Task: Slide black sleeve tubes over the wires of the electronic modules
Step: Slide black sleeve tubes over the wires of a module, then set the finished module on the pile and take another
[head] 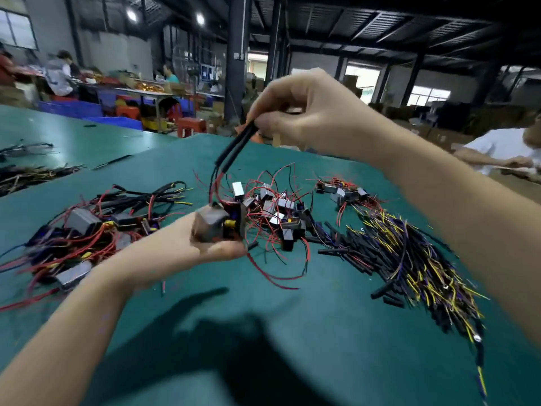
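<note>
Sleeve tubes (234, 149) pinched by right hand (307, 112) fingertips | left hand (205, 244) cradles module (215, 225), fingers curled

2 hands (304, 112) and 2 black tubes (237, 148) at 12 o'clock; 1 held module (210, 227) at centre; 3 module piles (278, 212); 1 tube heap (409, 259) at 3 o'clock.

table cover (263, 303): matt green cloth | sleeve tubes (234, 150): matt black | module (209, 227): dull grey casing
</note>
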`<action>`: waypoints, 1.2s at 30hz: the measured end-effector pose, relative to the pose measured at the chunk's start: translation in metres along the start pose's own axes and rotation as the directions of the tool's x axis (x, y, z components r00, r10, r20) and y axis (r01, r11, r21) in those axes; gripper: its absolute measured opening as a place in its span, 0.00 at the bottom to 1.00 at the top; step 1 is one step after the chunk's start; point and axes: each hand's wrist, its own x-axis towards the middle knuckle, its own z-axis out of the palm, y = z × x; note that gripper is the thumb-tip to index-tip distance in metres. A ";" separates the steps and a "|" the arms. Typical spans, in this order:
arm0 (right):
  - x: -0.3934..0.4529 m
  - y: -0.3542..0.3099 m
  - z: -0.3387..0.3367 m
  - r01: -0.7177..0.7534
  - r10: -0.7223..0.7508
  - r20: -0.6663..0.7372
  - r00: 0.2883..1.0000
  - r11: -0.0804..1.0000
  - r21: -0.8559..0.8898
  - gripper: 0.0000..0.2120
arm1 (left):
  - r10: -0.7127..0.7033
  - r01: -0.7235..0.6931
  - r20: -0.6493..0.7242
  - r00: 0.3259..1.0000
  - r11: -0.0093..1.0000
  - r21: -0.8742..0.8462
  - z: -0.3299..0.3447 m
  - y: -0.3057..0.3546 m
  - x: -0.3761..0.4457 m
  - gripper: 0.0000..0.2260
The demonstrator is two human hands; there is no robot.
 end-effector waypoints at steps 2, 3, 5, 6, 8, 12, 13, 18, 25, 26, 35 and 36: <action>0.010 -0.005 0.004 -0.002 0.001 0.012 1.000 0.998 0.068 0.04 | 0.019 -0.034 -0.071 0.997 0.975 -0.218 0.009 -0.007 -0.004 0.14; 0.014 -0.003 0.007 -0.022 0.020 0.022 1.000 0.995 0.100 0.04 | -0.015 -0.025 -0.103 0.995 0.926 -0.376 0.011 -0.009 -0.007 0.12; 0.018 0.006 0.015 -0.077 0.072 0.037 0.997 0.985 0.155 0.04 | -0.111 -0.009 -0.148 0.983 0.769 -0.639 0.008 -0.012 -0.013 0.09; 0.018 0.013 0.020 -0.103 0.097 0.046 0.994 0.980 0.168 0.04 | -0.160 -0.008 -0.165 0.973 0.694 -0.720 0.003 -0.013 -0.016 0.10; 0.017 0.030 0.033 -0.142 0.132 0.075 0.988 0.978 0.150 0.04 | -0.229 0.022 -0.146 0.962 0.604 -0.797 -0.010 -0.017 -0.024 0.16; 0.014 0.059 0.072 -0.206 0.187 0.235 0.954 0.977 0.058 0.05 | -0.469 0.247 -0.071 0.881 0.582 -0.775 -0.030 -0.032 -0.038 0.28; 0.014 0.065 0.084 -0.201 0.195 0.276 0.941 0.980 -0.008 0.06 | -0.510 0.290 -0.078 0.857 0.602 -0.744 -0.034 -0.036 -0.043 0.25; 0.024 0.081 0.145 0.035 0.136 0.361 0.922 0.903 -0.429 0.12 | -0.592 0.542 -0.200 0.781 0.801 -0.256 -0.041 -0.058 -0.065 0.18; 0.032 0.073 0.206 0.330 -0.084 0.364 0.927 0.641 -0.693 0.18 | -0.440 0.584 -0.442 0.782 0.269 0.766 -0.029 -0.071 -0.063 0.12; 0.031 0.071 0.213 0.285 -0.074 0.319 0.945 0.666 -0.689 0.18 | -0.434 0.578 -0.449 0.781 0.229 0.783 -0.027 -0.068 -0.062 0.08; 0.037 0.057 0.221 0.166 -0.146 0.084 0.986 0.772 -0.614 0.17 | -0.468 0.546 -0.408 0.784 0.207 0.812 -0.025 -0.065 -0.061 0.06; 0.034 0.063 0.221 0.142 -0.093 0.112 0.989 0.798 -0.586 0.17 | -0.462 0.540 -0.407 0.788 0.201 0.817 -0.023 -0.061 -0.061 0.07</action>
